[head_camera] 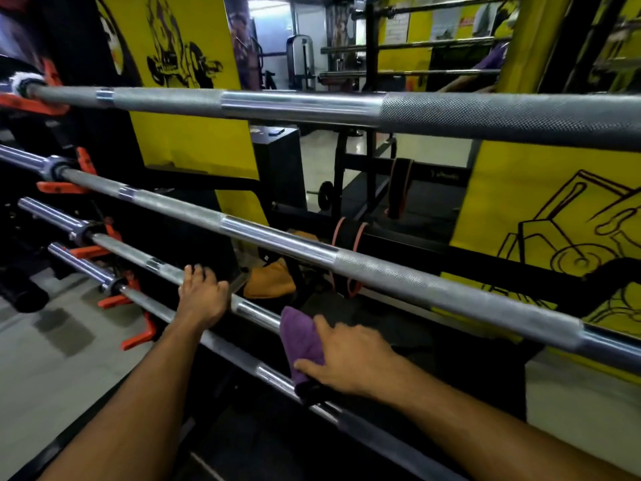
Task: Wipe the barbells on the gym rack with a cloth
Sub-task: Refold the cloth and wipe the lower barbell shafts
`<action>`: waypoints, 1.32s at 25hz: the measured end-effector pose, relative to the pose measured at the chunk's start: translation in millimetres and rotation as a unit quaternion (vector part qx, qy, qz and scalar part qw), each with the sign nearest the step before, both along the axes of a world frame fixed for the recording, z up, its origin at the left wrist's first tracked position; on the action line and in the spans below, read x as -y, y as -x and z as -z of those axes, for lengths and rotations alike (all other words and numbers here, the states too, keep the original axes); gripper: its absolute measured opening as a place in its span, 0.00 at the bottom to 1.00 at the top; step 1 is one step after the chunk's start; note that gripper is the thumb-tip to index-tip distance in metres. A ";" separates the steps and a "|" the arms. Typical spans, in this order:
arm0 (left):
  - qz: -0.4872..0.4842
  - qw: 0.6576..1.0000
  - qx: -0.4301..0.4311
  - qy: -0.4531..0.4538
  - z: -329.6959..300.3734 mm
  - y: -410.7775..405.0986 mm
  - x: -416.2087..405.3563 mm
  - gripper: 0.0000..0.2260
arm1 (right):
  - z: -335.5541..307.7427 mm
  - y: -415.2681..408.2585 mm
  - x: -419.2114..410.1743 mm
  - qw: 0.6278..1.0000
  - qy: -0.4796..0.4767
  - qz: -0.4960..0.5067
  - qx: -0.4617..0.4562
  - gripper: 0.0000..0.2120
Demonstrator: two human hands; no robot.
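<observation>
Purple cloth (pixel 302 341) is lying wrapped over the third bar (pixel 253 312) down on the rack, with the right hand (pixel 350 359) gripping it, thumb and fingers curling round cloth and bar together. To its left, the left hand (pixel 203 296) is curling its fingers over the same bar. Below both grips, the lowest bar (pixel 229 352) is sitting on orange hooks (pixel 138 338).

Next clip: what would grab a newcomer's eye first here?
Four steel barbells run across the frame, stacked on a rack with orange hooks at left. Low in the middle, the right hand holds a purple cloth on a lower bar, while the left hand grips the third bar. Yellow banners fill the background.
</observation>
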State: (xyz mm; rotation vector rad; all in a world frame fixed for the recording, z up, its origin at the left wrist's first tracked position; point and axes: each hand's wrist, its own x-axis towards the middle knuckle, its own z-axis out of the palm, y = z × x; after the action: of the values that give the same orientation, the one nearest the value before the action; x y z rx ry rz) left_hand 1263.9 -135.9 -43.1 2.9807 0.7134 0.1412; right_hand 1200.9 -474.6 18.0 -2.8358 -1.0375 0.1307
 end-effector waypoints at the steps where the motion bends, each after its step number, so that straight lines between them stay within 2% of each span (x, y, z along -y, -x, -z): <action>1: 0.003 1.000 -0.005 0.004 -0.2 0.1 -0.9 0.25 | 3.4 0.5 1.5 1.000 0.004 -0.017 0.023 0.37; 3: 0.012 1.000 -0.005 0.024 -4.5 3.4 2.6 0.24 | 9.5 -2.2 8.9 0.996 0.030 -0.064 0.045 0.38; 5: 0.018 0.999 0.009 0.040 -10.1 10.8 4.2 0.25 | 8.5 -4.1 15.6 0.993 0.050 -0.104 0.026 0.36; 8: -0.023 0.993 0.043 0.108 -18.2 22.3 -0.1 0.37 | 4.0 -7.5 12.2 0.990 0.054 -0.132 -0.006 0.34; 10: -0.039 0.979 0.092 0.176 -14.5 25.3 -0.8 0.42 | 0.7 -10.3 1.7 0.994 0.042 -0.097 -0.026 0.33; 13: -0.035 0.967 0.122 0.220 -12.1 20.7 2.6 0.37 | 4.3 -18.0 -28.6 0.999 0.020 -0.030 -0.021 0.32; 16: -0.031 0.969 0.119 0.213 -11.7 21.3 2.6 0.34 | 11.6 -12.6 -57.5 0.989 0.073 -0.086 0.096 0.34; 18: -0.026 0.971 0.109 0.209 -11.7 20.6 0.4 0.33 | 12.5 -4.6 -47.4 0.976 0.091 -0.143 0.134 0.36; 21: -0.020 0.973 0.089 0.211 -6.8 17.0 -5.8 0.34 | 12.5 -4.8 -14.0 0.979 0.111 -0.152 0.084 0.35; 25: -0.028 0.969 0.091 0.226 -8.6 16.8 -7.0 0.34 | 8.6 -37.5 -47.5 0.996 0.005 -0.064 -0.056 0.34; 26: -0.025 0.970 0.093 0.223 -9.2 17.5 -6.5 0.34 | 7.4 -44.1 -65.9 0.996 -0.004 -0.066 -0.063 0.34; 29: -0.020 0.968 0.092 0.232 -13.2 20.5 -4.8 0.34 | 2.7 -38.9 -96.5 0.990 0.049 -0.129 0.022 0.36; 31: -0.016 0.968 0.091 0.234 -13.1 21.6 -5.5 0.35 | 10.1 -27.2 -80.4 0.977 0.075 -0.177 0.094 0.36; 33: -0.010 0.967 0.091 0.238 -11.9 21.8 -7.1 0.35 | 17.9 -31.0 -56.3 0.980 0.066 -0.172 0.070 0.35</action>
State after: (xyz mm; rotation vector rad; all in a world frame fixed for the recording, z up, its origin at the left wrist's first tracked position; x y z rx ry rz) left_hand 1242.1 -128.8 -31.2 2.4679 0.6468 0.2089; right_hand 1231.9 -418.3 0.2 -2.7826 -1.6012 0.0314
